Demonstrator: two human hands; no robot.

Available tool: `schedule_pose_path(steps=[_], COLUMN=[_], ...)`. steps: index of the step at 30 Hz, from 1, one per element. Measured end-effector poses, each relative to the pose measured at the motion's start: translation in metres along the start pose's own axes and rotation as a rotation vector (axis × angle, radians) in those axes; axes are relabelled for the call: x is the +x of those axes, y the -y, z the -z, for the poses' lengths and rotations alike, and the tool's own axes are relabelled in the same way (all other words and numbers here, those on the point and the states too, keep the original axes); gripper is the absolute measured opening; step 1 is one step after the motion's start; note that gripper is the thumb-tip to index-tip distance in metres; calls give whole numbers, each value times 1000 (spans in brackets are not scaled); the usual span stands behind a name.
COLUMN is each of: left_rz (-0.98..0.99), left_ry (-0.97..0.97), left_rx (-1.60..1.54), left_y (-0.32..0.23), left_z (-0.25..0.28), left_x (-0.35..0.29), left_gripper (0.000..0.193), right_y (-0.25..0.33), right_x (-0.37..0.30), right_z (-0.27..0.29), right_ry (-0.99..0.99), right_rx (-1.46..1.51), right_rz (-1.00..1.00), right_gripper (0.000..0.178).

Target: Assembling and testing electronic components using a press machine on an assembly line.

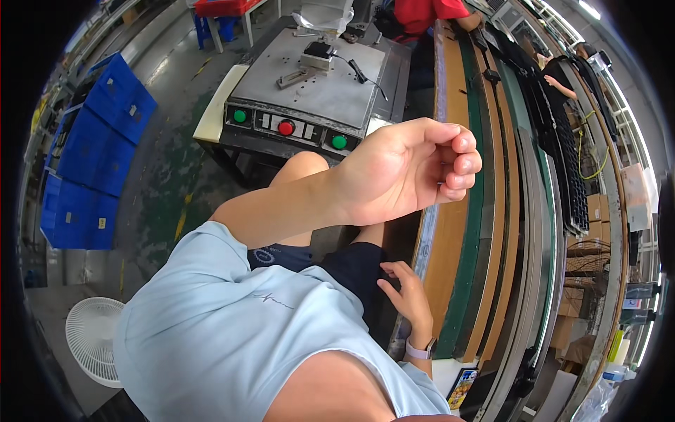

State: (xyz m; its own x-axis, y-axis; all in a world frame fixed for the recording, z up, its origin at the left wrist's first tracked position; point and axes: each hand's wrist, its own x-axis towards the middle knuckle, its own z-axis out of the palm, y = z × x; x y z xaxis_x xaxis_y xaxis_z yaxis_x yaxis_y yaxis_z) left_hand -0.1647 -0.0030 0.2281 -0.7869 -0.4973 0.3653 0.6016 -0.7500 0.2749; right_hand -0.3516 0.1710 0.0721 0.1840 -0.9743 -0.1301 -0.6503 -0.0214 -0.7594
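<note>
My left hand (415,171) is raised in front of me, palm turned up. Its fingers curl in side by side, and the thumb meets the index fingertip; the palm shows bare. Lower down, beside my dark shorts (349,273) and the conveyor's edge, my right hand (408,295) hangs with fingers apart and holds nothing. A band is on that wrist. Beyond my left hand stands a metal-topped machine (264,88) with two green buttons and a red one. On its top, a small black box-shaped part (320,49) with a black cable sits on a metal block (318,62).
A long conveyor line (453,232) runs along my right side. Blue bins (95,151) stand at the left, with a white fan (93,337) below them. A person in a red top (418,14) works at the far end; another person's arm (560,87) reaches in across the line.
</note>
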Motion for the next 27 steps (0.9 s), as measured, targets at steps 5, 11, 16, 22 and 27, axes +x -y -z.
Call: schedule_pose_path(steps=[5,11,16,22,27], left_rz=[9,0,-69,-294,-157], left_ry=[28,60,112,139,-157], left_rx=[-13,15,272,1472,2671], left_y=[2,2,3,-22,-47], left_z=[5,7,17,53,166], left_x=[1,1,-1,-22,-90], left_gripper=[15,10,7,4,19], right_y=[2,3,5,3,0], right_x=[-1,-1,0,-2,-6], right_z=[0,0,-1,1,2], right_ry=[-6,-7,-15,-61,-98], right_rx=[4,5,8,10,10], right_rz=[2,-3,-14,-14,32], right_gripper=[28,28,29,27,25])
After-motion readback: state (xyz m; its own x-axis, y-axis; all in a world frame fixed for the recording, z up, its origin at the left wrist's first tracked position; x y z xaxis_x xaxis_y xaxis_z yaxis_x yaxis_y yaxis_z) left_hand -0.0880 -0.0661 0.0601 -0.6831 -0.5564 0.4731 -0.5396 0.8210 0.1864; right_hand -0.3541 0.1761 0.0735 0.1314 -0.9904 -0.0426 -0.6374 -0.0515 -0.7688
